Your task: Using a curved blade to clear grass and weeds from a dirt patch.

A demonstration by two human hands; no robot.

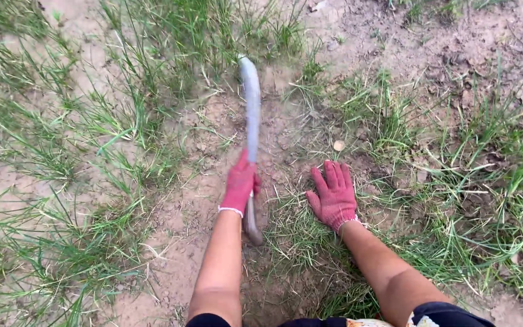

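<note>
Outdoors, on a patch of dry sandy soil (189, 224) broken by tufts of green grass: item one, the left hand (240, 184), in a red knitted glove with a white cuff, fingers closed tight around the handle of a long curved blade (252, 106). The blade is grey and dull, blurred in the view, and runs away from the glove up the middle of the bare strip, its rounded tip lying near the foot of a thick grass clump (171, 48) at the top. The butt of the handle (253, 229) sticks out below the glove, beside the bare forearm. Item two, the right hand (333, 195), in a matching red glove, fingers spread apart and pressed flat, palm down, on a low tuft of grass (298, 233); it holds nothing and sits just beside the tool's handle without touching it. Item three, a small round pale pebble (338, 145) on the soil just above the right fingertips. Surrounding growth: long bent blades of grass (49, 242) crowd the left side, and a coarser tangle (485, 181) fills the right, hemming the bare strip on both flanks. Cracked, clodded earth (455, 54) lies at upper right. Dark sleeves show at the bottom edge.
</note>
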